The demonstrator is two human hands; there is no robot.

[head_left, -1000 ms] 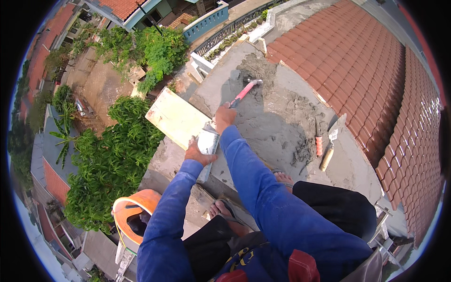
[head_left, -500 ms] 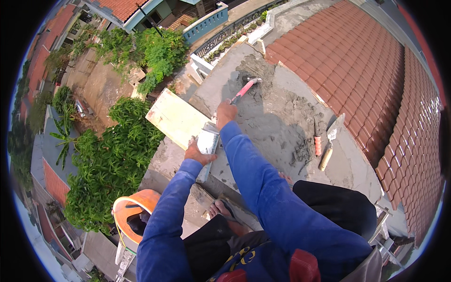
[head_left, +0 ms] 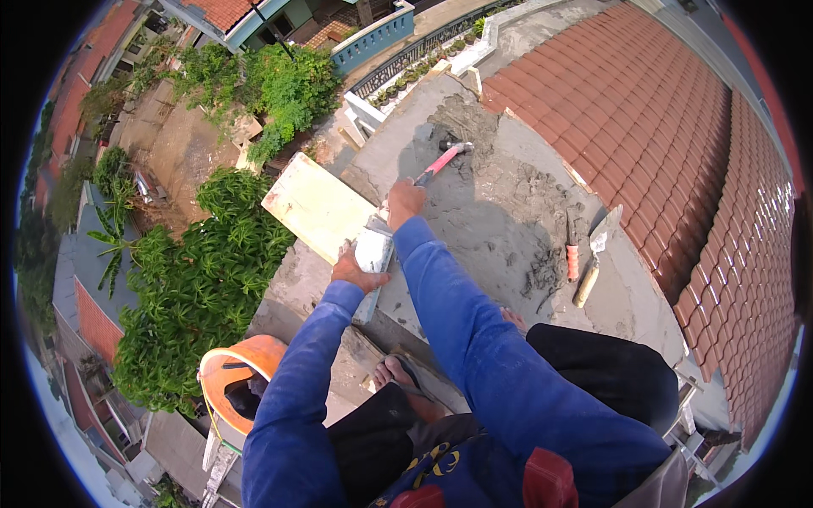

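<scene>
My right hand [head_left: 406, 204] is closed around the handle of a hammer [head_left: 442, 163] with a pinkish-red grip; its metal head is over the grey mortar. To the left and nearer me, my left hand [head_left: 359, 269] grips a white-faced block [head_left: 373, 251], thumb across its near part and fingers along its left side. The block lies against the near right end of a pale wooden board [head_left: 318, 206] that juts out over the slab's left edge. Its exact kind is unclear. My right hand is just beyond the block's far end.
Wet mortar [head_left: 500, 216] covers much of the concrete slab. A red-handled tool [head_left: 572, 262] and a pointed trowel [head_left: 596, 254] lie on the right, beside brown roof tiles [head_left: 627, 127]. An orange bucket [head_left: 222, 372] stands at lower left. Past the left edge is a drop to trees [head_left: 203, 288].
The view has shifted very slightly. Both hands keep their hold on the hammer and the block, with hardly any visible movement.
</scene>
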